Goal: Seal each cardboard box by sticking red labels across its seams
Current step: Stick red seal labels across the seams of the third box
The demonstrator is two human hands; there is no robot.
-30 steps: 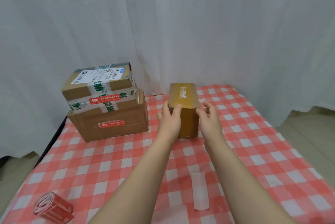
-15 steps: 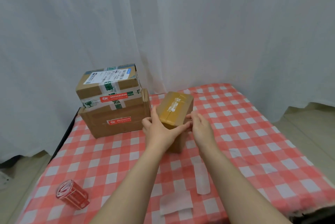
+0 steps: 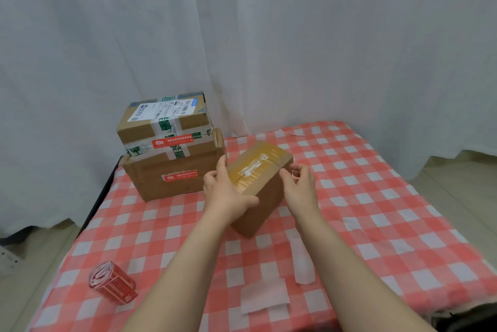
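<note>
Small box (image 3: 258, 170): sitting askew on checked cloth (image 3: 376, 197), just beside stacked boxes (image 3: 172, 178).
Left hand (image 3: 223, 191): gripping its near-left corner.
Right hand (image 3: 301, 186): curling loosely at its right end; cannot tell whether it is holding the box.
Label roll (image 3: 113, 283): lying near-left, well apart.
White strips (image 3: 302, 264): lying between forearms.

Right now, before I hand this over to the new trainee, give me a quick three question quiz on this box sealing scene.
1. True or false: the small box gripped by the left hand shows a red label on its visible faces.
2. Where does the roll of red labels lie? A, on the floor; B, on the checked cloth, front left; C, on top of the small box.
3. How many boxes make up the stack at the back left?

Key: 1 false; 2 B; 3 two.
</note>
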